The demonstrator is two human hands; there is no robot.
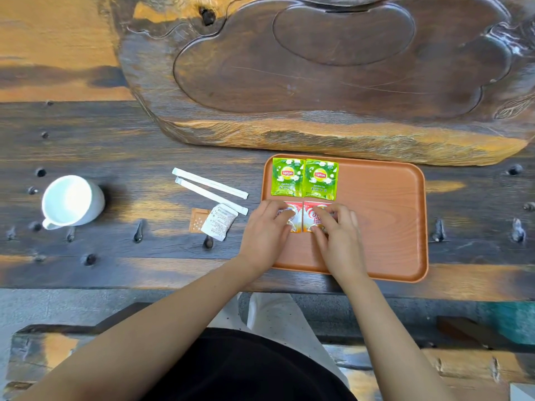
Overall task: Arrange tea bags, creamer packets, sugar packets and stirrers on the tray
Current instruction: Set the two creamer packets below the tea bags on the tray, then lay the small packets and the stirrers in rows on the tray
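Orange tray [385, 215] on dark wooden bench [115, 157]. Two green tea bags [304, 178] side by side at tray's 10 o'clock. Just below, two red creamer packets [304, 217], edges touching. Left hand [267, 230] and right hand [337, 231] with fingers pressed flat on one packet each, probably not gripping. Two wrapped stirrers [211, 189] and two sugar packets [215, 222] on bench at tray's 9 o'clock. White cup [72, 201] farther left.

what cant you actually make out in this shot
- Creamer packets, head view: the left hand and right hand cover most of their print.
- Orange packet, head view: partly under the white sugar packet.
- White packet's text: too small to read.
- Stirrers: wrapped in paper, so the sticks are hidden.
- Whether the fingers pinch or only press the packets: unclear.
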